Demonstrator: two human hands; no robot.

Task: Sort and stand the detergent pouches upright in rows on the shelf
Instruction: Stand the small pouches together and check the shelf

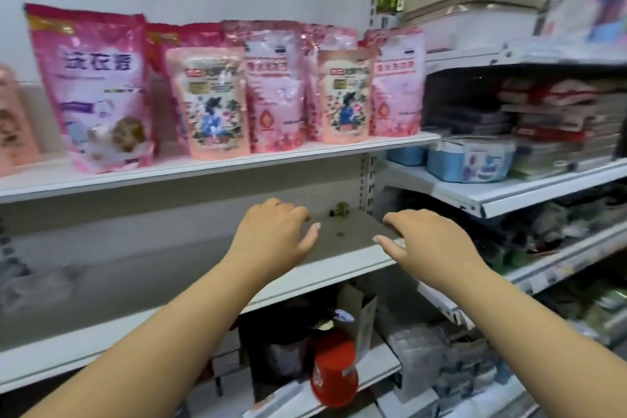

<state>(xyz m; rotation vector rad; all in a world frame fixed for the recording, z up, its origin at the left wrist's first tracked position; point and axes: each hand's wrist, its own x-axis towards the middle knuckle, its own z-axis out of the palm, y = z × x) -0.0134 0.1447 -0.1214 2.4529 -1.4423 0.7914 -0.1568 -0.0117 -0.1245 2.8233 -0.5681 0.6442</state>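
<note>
Up on the top shelf point(217, 164), pink detergent pouches standing in a row: big pink pouch with a cat picture point(98, 88) at the left, leaning a little to the left, then a peach floral pouch point(212, 102), a pink pouch with a red emblem point(276, 92), another peach floral pouch point(346, 95) and one more pink emblem pouch point(398, 85) at the right end. More pink pouches tucked behind those, too blurry to read. Just a sliver of a peach bottle point(13, 119) at the far left edge.

Down below, over the bare grey middle shelf point(342, 234), both hands out in front, palms down. Left hand point(274, 234) holding nothing, fingers loosely bent, thumb sticking out to the right. Right hand point(427, 241) also holding nothing, fingers relaxed and reaching left, near the shelf's front edge; can't tell if actually touching. Well apart from the pouches, both of them.

Lower down, a red tub point(334, 373) lying tilted next to a cardboard box point(359, 316). Off to the right, a blue container point(471, 159) on the neighbouring shelving, with stacked packs behind, all smeared.
</note>
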